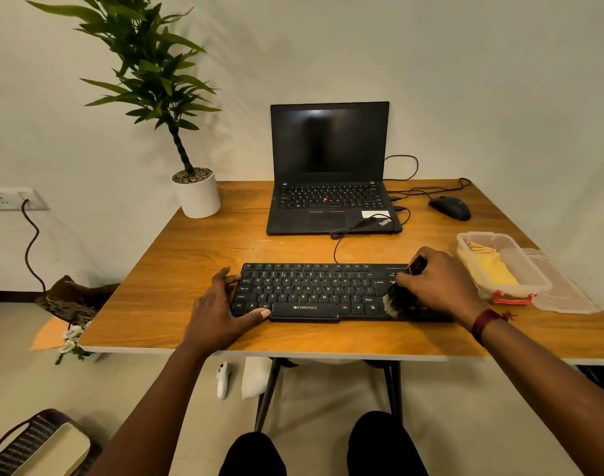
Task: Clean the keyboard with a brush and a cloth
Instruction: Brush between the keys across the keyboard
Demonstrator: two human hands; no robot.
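Observation:
A black keyboard lies on the wooden table near its front edge. My left hand rests at the keyboard's left end, fingers along its side and thumb on the front edge. My right hand grips a black brush whose bristles press on the keyboard's right part. The brush handle tip sticks out above my fingers. A yellow cloth lies in a clear plastic box to the right.
An open black laptop stands at the back with a cable running to the keyboard. A black mouse sits at the back right, a potted plant at the back left. The box lid lies beside the box.

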